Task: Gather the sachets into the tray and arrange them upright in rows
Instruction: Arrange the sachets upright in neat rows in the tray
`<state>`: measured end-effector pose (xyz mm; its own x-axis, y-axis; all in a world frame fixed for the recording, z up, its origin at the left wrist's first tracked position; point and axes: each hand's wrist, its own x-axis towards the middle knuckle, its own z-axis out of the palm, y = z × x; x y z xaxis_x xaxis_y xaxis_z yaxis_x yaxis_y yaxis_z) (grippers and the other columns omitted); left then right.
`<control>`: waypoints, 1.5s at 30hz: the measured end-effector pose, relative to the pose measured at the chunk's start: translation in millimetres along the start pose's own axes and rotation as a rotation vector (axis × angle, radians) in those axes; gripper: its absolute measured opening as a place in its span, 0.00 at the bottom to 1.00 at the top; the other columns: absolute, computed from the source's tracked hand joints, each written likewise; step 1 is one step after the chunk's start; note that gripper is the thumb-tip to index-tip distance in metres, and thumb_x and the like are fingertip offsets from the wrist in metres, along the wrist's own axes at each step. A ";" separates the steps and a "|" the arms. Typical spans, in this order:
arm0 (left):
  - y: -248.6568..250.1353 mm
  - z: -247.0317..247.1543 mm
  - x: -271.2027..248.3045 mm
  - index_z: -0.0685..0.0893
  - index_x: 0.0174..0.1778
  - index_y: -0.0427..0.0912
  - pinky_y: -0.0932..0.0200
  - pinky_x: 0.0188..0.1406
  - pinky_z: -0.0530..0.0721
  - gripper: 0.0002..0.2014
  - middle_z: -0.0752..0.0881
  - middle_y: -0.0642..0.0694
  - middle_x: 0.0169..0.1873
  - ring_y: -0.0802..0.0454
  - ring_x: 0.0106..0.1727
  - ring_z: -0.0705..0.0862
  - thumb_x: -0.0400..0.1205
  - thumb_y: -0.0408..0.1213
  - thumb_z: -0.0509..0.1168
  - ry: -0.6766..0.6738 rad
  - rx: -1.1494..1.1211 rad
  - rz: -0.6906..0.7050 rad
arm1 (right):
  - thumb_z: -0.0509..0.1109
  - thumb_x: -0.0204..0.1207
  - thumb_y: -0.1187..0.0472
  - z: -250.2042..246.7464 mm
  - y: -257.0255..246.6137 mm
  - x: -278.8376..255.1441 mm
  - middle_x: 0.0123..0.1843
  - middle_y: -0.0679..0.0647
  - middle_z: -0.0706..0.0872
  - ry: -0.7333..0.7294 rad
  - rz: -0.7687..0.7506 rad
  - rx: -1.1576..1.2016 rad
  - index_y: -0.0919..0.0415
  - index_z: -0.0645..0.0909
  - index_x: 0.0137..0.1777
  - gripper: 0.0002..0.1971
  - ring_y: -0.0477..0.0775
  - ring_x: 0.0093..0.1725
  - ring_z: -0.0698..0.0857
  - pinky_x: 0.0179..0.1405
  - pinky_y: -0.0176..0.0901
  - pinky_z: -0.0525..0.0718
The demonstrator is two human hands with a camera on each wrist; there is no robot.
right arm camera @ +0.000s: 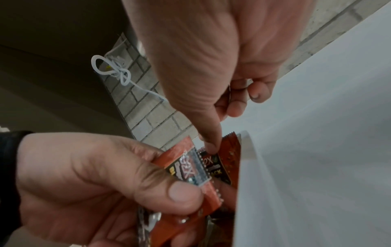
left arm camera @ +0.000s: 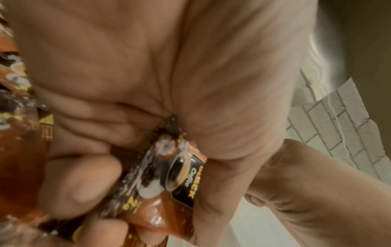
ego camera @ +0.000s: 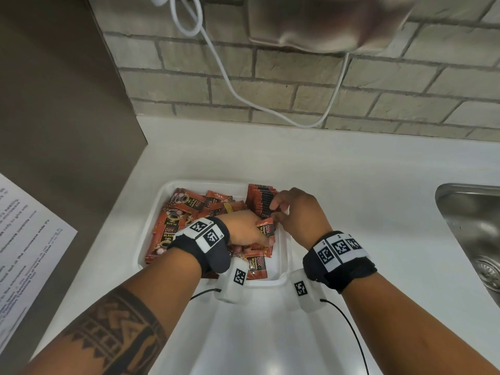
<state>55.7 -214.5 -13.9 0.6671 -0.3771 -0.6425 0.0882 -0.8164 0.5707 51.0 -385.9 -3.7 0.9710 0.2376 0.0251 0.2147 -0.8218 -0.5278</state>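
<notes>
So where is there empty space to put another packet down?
Bare counter lies between tray and sink, and behind the tray up to the brick wall. Inside, loose packets and both hands crowd it.

White tray (ego camera: 151, 226): shallow, rounded corners, sitting on the counter. Loose sachets (ego camera: 173, 220): red-orange with black "D2X Black Coffee" panels, lying flat and overlapping across the tray's left and middle. Upright row (ego camera: 261, 201): sachets standing on edge, packed face to face in the far right corner. One sachet (ego camera: 266, 230): standing raised just in front of that row.
</notes>
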 end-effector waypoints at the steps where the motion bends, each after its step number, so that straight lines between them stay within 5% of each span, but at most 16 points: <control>1: 0.2 0.0 -0.5 0.88 0.55 0.33 0.58 0.32 0.81 0.22 0.88 0.41 0.35 0.44 0.31 0.81 0.83 0.52 0.71 -0.002 -0.001 0.001 | 0.76 0.75 0.63 -0.4 0.8 -0.5 0.48 0.52 0.82 0.000 0.001 0.008 0.55 0.87 0.51 0.07 0.49 0.43 0.79 0.38 0.30 0.72; 10: 3.2 -1.2 -4.2 0.88 0.56 0.32 0.57 0.31 0.81 0.22 0.87 0.42 0.35 0.49 0.26 0.79 0.83 0.51 0.71 -0.001 -0.048 -0.013 | 0.72 0.79 0.60 -10.4 4.0 -9.2 0.40 0.38 0.81 0.046 -0.008 0.034 0.49 0.87 0.46 0.04 0.31 0.36 0.78 0.37 0.18 0.70; 17: 4.2 -0.8 -6.6 0.88 0.58 0.32 0.61 0.25 0.79 0.20 0.86 0.42 0.37 0.49 0.29 0.79 0.83 0.48 0.72 -0.026 -0.183 -0.027 | 0.75 0.77 0.54 -12.9 1.2 -20.3 0.47 0.47 0.86 -0.091 0.039 0.018 0.50 0.90 0.47 0.03 0.45 0.44 0.82 0.38 0.23 0.70; 22: 2.2 0.7 -8.4 0.88 0.53 0.34 0.61 0.26 0.81 0.13 0.87 0.46 0.31 0.48 0.33 0.82 0.83 0.42 0.74 -0.052 -0.300 0.001 | 0.75 0.77 0.59 -11.1 0.1 -23.5 0.44 0.44 0.83 -0.105 0.048 0.042 0.50 0.90 0.44 0.03 0.39 0.40 0.80 0.36 0.22 0.71; 25: -1.7 -0.4 -11.1 0.87 0.56 0.32 0.58 0.31 0.84 0.13 0.87 0.42 0.35 0.45 0.38 0.83 0.83 0.39 0.73 -0.059 -0.343 0.010 | 0.74 0.77 0.60 -13.1 -1.6 -24.4 0.41 0.40 0.84 -0.103 0.023 0.087 0.49 0.88 0.44 0.05 0.31 0.37 0.80 0.38 0.20 0.72; 29: -8.1 -3.6 -16.7 0.88 0.58 0.30 0.44 0.49 0.90 0.14 0.92 0.33 0.45 0.39 0.45 0.87 0.85 0.38 0.72 -0.052 -0.370 0.086 | 0.71 0.79 0.61 -14.1 -5.2 -24.6 0.40 0.39 0.86 -0.098 0.023 0.191 0.48 0.86 0.44 0.07 0.31 0.39 0.81 0.39 0.21 0.74; 33: -4.8 -4.9 -26.4 0.86 0.63 0.28 0.61 0.45 0.92 0.14 0.93 0.36 0.52 0.45 0.53 0.93 0.85 0.31 0.71 -0.092 -0.499 0.184 | 0.70 0.82 0.61 -16.4 -8.8 -22.0 0.42 0.42 0.86 -0.099 0.016 0.227 0.50 0.83 0.46 0.05 0.38 0.42 0.82 0.39 0.23 0.74; 38: -3.6 -5.4 -32.7 0.86 0.65 0.29 0.60 0.47 0.92 0.15 0.93 0.36 0.54 0.44 0.55 0.93 0.83 0.29 0.73 -0.055 -0.565 0.199 | 0.67 0.84 0.65 -14.5 -16.6 -19.5 0.40 0.41 0.83 -0.030 -0.009 0.210 0.50 0.78 0.46 0.08 0.36 0.40 0.81 0.38 0.21 0.74; 42: -11.6 -13.4 -36.1 0.87 0.58 0.35 0.57 0.41 0.93 0.18 0.94 0.40 0.44 0.45 0.44 0.95 0.79 0.43 0.79 0.062 -0.276 0.035 | 0.70 0.82 0.65 -19.0 -12.8 -16.7 0.39 0.39 0.84 0.039 -0.031 0.196 0.56 0.84 0.49 0.04 0.31 0.38 0.81 0.38 0.19 0.74; 45: -14.0 -19.5 -48.3 0.85 0.36 0.41 0.59 0.31 0.85 0.19 0.89 0.47 0.25 0.53 0.23 0.85 0.78 0.53 0.78 0.228 -0.009 -0.061 | 0.72 0.81 0.64 -24.0 -4.1 -15.5 0.40 0.41 0.86 0.035 -0.085 0.111 0.56 0.86 0.48 0.03 0.33 0.37 0.81 0.39 0.20 0.74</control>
<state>36.6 -176.3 19.1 0.8102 -0.2177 -0.5443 0.1396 -0.8302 0.5397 37.6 -398.6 18.4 0.9532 0.2842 0.1029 0.2858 -0.7367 -0.6129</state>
